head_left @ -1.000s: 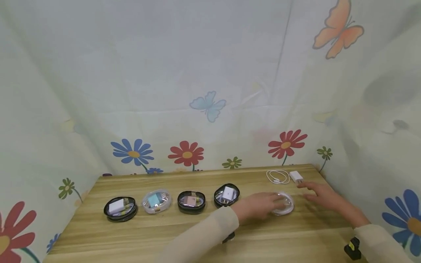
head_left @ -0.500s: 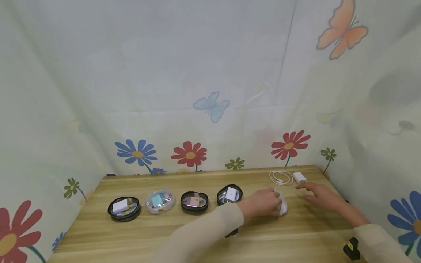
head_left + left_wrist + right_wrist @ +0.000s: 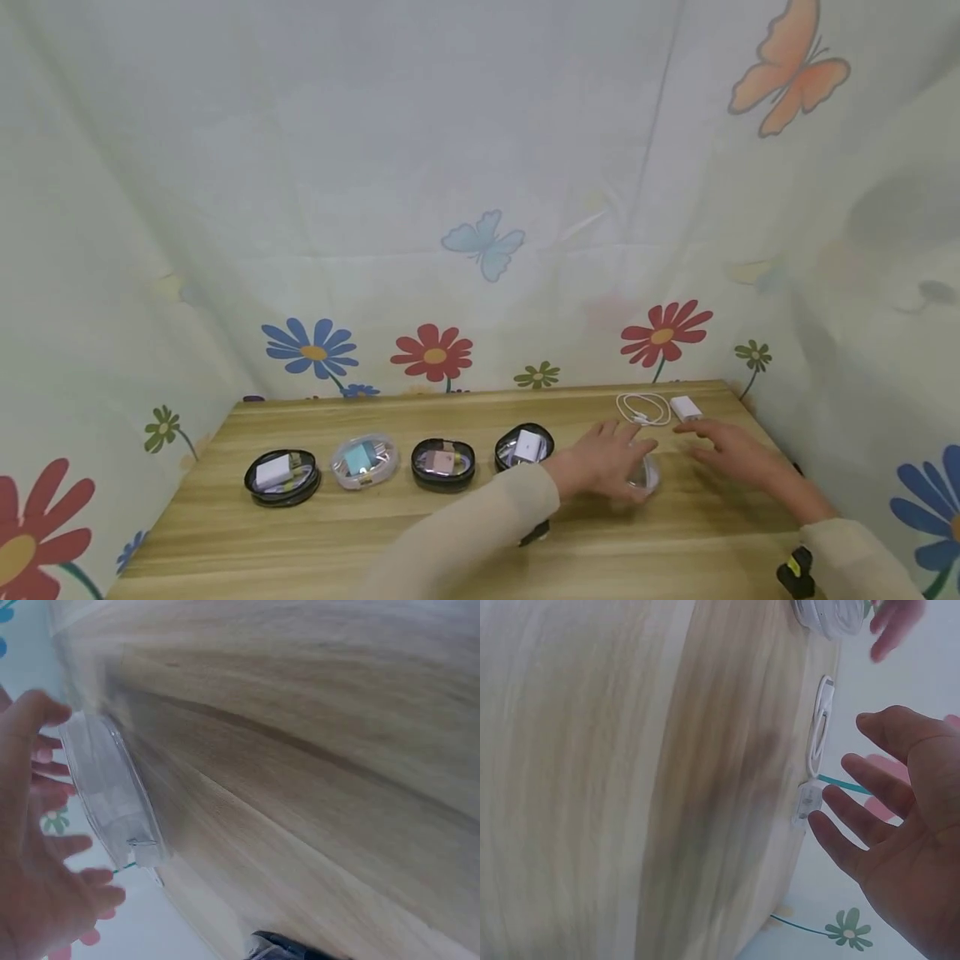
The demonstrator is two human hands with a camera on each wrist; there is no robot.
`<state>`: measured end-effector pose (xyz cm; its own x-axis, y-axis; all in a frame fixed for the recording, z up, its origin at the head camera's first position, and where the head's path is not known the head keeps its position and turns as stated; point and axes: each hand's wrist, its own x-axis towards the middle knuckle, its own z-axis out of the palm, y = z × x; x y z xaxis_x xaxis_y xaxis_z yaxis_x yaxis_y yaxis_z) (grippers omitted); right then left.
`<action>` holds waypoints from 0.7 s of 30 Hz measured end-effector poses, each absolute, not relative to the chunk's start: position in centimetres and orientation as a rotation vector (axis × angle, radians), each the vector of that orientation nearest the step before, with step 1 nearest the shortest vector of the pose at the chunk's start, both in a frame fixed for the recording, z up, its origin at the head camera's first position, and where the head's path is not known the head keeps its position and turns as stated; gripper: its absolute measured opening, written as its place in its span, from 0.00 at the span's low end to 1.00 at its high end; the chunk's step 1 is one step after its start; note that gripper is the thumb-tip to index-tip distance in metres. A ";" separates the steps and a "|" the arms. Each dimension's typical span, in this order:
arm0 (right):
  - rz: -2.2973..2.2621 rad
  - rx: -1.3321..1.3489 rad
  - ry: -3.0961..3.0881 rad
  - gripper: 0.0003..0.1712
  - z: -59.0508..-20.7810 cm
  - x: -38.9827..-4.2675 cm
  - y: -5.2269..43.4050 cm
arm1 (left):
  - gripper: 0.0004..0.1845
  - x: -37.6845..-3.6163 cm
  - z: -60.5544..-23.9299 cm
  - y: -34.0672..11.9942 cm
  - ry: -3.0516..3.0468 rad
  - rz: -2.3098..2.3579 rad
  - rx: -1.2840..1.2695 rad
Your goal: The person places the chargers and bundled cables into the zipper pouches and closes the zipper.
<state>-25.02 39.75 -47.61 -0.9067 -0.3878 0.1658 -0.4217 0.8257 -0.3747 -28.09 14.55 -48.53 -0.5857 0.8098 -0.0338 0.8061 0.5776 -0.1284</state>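
My left hand is spread beside a clear oval plastic case, partly covering it in the head view. In the left wrist view that case shows a small clasp at one end, with the hand's fingers apart around it. Further right, my right hand hovers with relaxed, straight fingers and nothing in them. Its fingertips come close to a white charger plug, though I cannot tell any contact. Beside the plug lies a loosely coiled white cable.
A row of cases with chargers and cables lies to the left: a black one with a white plug, a clear one with a blue plug, a black one with a pink plug, another black one. A flowered cloth surrounds the wooden table.
The left hand reached over the clear case, curled its fingers round it half a second ago, and now has them spread. The right hand has stayed nearly still; the head view has shifted slightly.
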 end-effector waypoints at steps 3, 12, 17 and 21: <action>0.635 0.666 -2.933 0.18 -47.9 -24.9 39.4 | 0.45 -28.2 -49.0 14.6 -2.802 0.188 -1.465; 0.699 0.655 -2.896 0.19 -48.3 -25.1 38.7 | 0.44 -27.9 -49.2 15.1 -2.853 -0.031 -1.311; 0.706 0.702 -2.879 0.18 -48.6 -25.4 38.7 | 0.43 -27.7 -48.8 14.9 -2.863 -0.219 -1.203; 0.702 0.709 -2.859 0.18 -48.8 -25.7 38.5 | 0.43 -27.6 -48.7 14.5 -2.860 -0.332 -1.177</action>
